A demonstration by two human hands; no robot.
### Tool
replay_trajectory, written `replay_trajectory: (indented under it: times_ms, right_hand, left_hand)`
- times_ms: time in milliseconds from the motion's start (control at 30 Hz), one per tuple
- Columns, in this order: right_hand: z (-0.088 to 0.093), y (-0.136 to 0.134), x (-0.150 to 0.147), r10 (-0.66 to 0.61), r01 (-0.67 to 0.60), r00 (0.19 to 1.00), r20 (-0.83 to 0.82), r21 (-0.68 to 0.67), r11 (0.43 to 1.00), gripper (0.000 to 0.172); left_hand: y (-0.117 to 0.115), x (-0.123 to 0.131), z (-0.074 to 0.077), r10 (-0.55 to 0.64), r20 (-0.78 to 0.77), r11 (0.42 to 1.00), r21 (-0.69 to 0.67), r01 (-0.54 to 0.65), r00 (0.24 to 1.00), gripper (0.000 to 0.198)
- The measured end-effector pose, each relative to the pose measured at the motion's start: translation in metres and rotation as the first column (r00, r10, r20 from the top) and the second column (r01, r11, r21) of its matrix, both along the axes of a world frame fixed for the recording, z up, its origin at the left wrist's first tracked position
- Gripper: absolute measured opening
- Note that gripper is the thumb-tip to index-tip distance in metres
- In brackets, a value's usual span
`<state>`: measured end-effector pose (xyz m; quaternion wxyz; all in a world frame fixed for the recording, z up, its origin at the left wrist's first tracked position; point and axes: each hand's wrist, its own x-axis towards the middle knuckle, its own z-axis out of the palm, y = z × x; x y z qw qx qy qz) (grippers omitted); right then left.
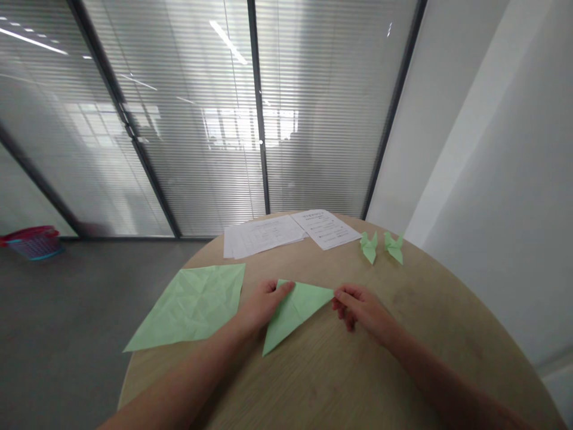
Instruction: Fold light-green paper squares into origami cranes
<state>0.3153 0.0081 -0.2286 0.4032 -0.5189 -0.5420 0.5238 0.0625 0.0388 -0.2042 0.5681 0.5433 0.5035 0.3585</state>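
Two hands are on one triangle of folded green paper [298, 307]: the right hand [363, 307] pinches its right tip between thumb and finger, while the left hand [263, 304] lays its thumb over the upper-left corner, whether gripping or only pressing one cannot tell. Left of the left fingers lies a creased green sheet [197, 304]; beyond the right fingers stand two paper birds [369, 246]; printed pages [268, 236] lie ahead of both hands, all on a wooden table [322, 382].
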Motion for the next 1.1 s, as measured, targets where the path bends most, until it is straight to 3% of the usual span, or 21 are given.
replay_trajectory:
  times_ms: [300,533,800,1100]
  right_hand:
    - [0.0,-0.001,-0.002,-0.058,0.058,0.992,-0.112,-0.003,0.998,0.05]
    - [-0.001,-0.001,-0.001,0.017,-0.017,1.0,0.0,0.034,0.999,0.046]
    - [-0.002,0.001,0.002,-0.018,0.017,0.995,-0.097,-0.014,1.0,0.045]
    - [-0.002,0.002,0.003,-0.073,0.078,0.993,-0.096,0.046,0.996,0.043]
  left_hand:
    - [-0.002,0.0,0.004,0.025,0.011,1.0,0.0,-0.025,1.0,0.045]
    - [-0.001,0.001,0.005,-0.008,-0.037,0.999,0.053,0.01,0.999,0.045]
    - [0.004,-0.001,0.005,0.024,0.035,0.996,0.089,-0.027,0.999,0.051]
    - [0.007,-0.004,0.015,0.029,0.077,0.991,0.131,-0.039,0.997,0.036]
